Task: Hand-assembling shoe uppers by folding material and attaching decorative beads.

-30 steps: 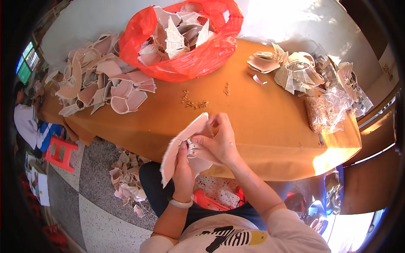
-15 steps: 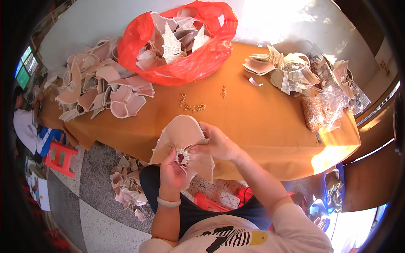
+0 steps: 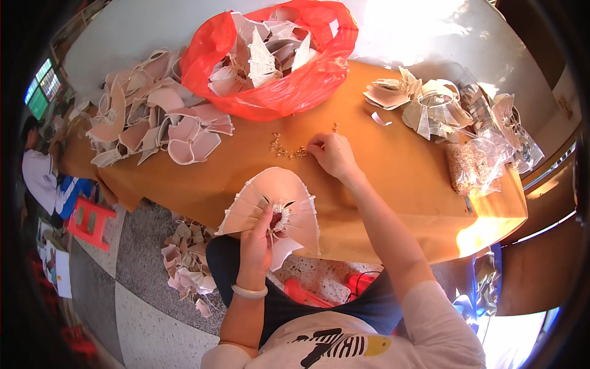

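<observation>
My left hand [image 3: 260, 237] grips a beige-pink bra [image 3: 258, 203] by its gathered middle, its rounded fabric panels fanning out above the table's near edge. Small white bits line its trim, and two dark slits show near the gather. Out over the orange-brown tablecloth, my right hand [image 3: 334, 155] is at the edge of a scatter of tiny gold-coloured pieces [image 3: 284, 149]. Its fingertips are pinched together; whatever may be between them is too small to make out.
A red plastic bag [image 3: 276, 107] of bras stands at the back, beside a heap of bras [image 3: 166, 101]. More bras [image 3: 433, 107] and a clear bag of gold-coloured pieces [image 3: 464, 169] lie right. Bras [image 3: 187, 264] also lie on the floor. A person [image 3: 40, 163] sits far left.
My right hand has let go of the bra and moved up to the tiny gold-coloured pieces. My left hand keeps hold of the bra near the same place.
</observation>
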The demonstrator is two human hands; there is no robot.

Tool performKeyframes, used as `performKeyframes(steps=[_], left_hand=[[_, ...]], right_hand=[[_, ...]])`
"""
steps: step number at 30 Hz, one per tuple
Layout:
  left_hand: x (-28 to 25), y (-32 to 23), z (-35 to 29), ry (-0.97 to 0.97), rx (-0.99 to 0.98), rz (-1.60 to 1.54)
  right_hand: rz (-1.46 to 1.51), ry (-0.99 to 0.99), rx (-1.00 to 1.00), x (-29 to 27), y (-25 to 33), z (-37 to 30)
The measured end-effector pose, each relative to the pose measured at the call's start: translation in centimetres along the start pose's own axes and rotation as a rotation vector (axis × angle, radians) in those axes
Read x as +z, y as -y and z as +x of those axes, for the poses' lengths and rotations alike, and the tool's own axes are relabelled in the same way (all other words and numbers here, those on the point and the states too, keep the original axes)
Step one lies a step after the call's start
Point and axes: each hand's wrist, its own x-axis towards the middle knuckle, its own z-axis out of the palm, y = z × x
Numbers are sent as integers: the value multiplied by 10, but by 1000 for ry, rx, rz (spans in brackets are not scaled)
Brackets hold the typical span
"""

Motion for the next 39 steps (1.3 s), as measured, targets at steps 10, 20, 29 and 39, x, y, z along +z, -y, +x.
performKeyframes(steps=[10, 20, 29, 39], left_hand=[[16, -7, -4, 70, 5, 131], [41, -7, -14, 164, 51, 262], [46, -7, -21, 186, 110, 279], [42, 0, -25, 206, 180, 238]], right_hand=[[649, 121, 286, -32, 7, -38], [872, 424, 202, -47, 50, -94], [923, 317, 107, -35, 43, -104], [1020, 394, 286, -26, 38, -104]])
